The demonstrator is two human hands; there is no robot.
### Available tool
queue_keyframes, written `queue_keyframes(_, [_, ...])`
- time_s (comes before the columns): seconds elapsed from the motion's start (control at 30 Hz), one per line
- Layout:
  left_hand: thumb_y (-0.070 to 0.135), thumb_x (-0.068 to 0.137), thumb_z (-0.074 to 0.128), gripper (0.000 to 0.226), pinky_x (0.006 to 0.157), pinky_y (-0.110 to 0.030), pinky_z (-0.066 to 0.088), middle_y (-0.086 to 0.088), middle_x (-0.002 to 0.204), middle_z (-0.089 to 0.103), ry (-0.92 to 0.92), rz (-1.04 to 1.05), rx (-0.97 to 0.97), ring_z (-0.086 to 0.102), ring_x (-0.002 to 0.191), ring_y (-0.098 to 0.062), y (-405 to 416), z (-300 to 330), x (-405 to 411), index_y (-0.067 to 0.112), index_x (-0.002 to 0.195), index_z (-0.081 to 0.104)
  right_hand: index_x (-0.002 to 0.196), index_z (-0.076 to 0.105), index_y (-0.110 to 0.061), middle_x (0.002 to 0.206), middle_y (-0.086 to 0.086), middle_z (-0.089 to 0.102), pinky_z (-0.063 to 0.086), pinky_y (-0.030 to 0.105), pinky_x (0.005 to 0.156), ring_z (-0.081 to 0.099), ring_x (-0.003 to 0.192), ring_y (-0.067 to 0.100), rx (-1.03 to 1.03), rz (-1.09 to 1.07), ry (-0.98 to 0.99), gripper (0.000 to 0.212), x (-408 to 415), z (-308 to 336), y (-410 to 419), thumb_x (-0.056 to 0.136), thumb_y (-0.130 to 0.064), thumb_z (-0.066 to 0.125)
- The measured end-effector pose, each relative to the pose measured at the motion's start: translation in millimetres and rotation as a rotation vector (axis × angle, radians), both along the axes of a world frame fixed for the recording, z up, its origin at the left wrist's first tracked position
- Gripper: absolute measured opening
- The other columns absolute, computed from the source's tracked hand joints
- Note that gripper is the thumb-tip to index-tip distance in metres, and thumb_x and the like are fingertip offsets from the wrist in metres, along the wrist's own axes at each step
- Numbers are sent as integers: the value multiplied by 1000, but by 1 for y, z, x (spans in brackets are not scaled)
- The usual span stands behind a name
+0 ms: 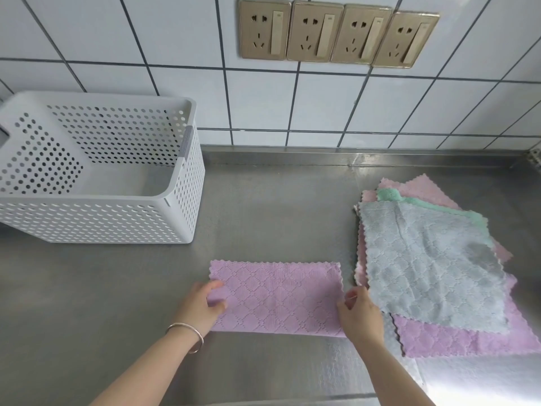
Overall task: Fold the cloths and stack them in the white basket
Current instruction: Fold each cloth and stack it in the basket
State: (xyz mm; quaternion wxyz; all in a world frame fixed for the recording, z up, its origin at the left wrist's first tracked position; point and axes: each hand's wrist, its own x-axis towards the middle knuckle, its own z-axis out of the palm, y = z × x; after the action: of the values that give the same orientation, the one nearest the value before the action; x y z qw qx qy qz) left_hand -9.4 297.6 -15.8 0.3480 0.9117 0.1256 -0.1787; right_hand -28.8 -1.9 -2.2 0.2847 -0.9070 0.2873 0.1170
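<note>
A purple cloth lies folded in half as a wide rectangle on the steel counter, near the front. My left hand pinches its left edge between thumb and fingers. My right hand pinches its right edge. The white perforated basket stands at the back left and looks empty. To the right lies a loose pile of unfolded cloths with a grey cloth on top, a green one, pink ones and a purple one beneath.
The steel counter runs back to a white tiled wall carrying a row of gold power sockets. A silver bangle sits on my left wrist.
</note>
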Motion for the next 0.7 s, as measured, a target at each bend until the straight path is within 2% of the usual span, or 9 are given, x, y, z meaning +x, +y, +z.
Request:
queue_keyframes(0.13, [31, 77, 69, 56, 89, -26, 42, 2, 124, 38, -25, -63, 95, 51, 105, -16, -2, -7, -11, 28, 130, 50, 93, 45, -18, 102, 4, 59, 42, 28, 71, 52, 83, 18, -39, 102, 1, 11, -4, 1, 0, 89, -9, 51])
queue_keyframes(0.2, [35, 74, 70, 55, 88, -30, 45, -1, 128, 37, -133, -80, 216, 50, 108, -21, -5, -8, -17, 27, 125, 54, 106, 47, -18, 116, 2, 51, 41, 26, 80, 50, 97, 18, -241, 229, 4, 19, -4, 2, 8, 89, -12, 49])
queue_keyframes(0.27, [38, 72, 60, 45, 87, -42, 45, -8, 131, 43, -336, -118, 395, 48, 108, -30, -14, -12, -21, 27, 115, 60, 111, 55, -19, 115, 2, 53, 46, 30, 83, 53, 100, 20, -422, 389, -74, 36, -6, 0, 25, 75, -16, 63])
queue_keyframes(0.33, [44, 78, 43, 46, 102, -52, 28, -7, 137, 43, -384, -254, 474, 38, 123, -32, -30, -11, -21, 27, 117, 60, 101, 65, -18, 107, 4, 64, 53, 35, 73, 63, 93, 23, -428, 467, -191, 51, -8, -12, 48, 52, -22, 78])
queue_keyframes(0.37, [47, 83, 35, 50, 107, -53, 17, -4, 140, 39, -380, -357, 499, 28, 134, -29, -39, -15, -21, 26, 121, 60, 106, 65, -20, 112, 4, 66, 53, 38, 78, 63, 99, 24, -393, 516, -198, 54, -9, -18, 60, 53, -29, 76])
queue_keyframes(0.43, [49, 88, 29, 55, 109, -54, 12, -1, 146, 32, -359, -508, 530, 6, 145, -25, -57, -27, -23, 23, 129, 53, 124, 52, -23, 130, 3, 58, 34, 39, 103, 45, 125, 23, -338, 622, -164, 54, -14, -27, 81, 72, -38, 55])
queue_keyframes(0.53, [54, 91, 21, 57, 109, -56, 14, 4, 157, 10, -298, -528, 513, -4, 145, -22, -66, -41, -30, 27, 141, 31, 137, 37, -21, 143, -4, 42, 9, 36, 112, 4, 145, 17, -305, 637, -113, 57, -23, -39, 89, 84, -41, 37])
queue_keyframes(0.63, [59, 93, 5, 62, 111, -51, 10, 5, 157, -4, -286, -522, 503, -4, 145, -20, -59, -46, -30, 32, 149, 3, 145, 29, -21, 150, -5, 31, 6, 34, 113, -4, 145, 12, -330, 567, -108, 62, -34, -43, 72, 91, -52, 30])
queue_keyframes(0.7, [61, 92, 9, 65, 112, -45, 8, 2, 157, 0, -287, -533, 518, -2, 145, -20, -46, -47, -30, 30, 149, 3, 147, 25, -19, 152, -4, 28, 5, 33, 114, -2, 145, 11, -345, 528, -84, 64, -41, -43, 55, 94, -56, 22])
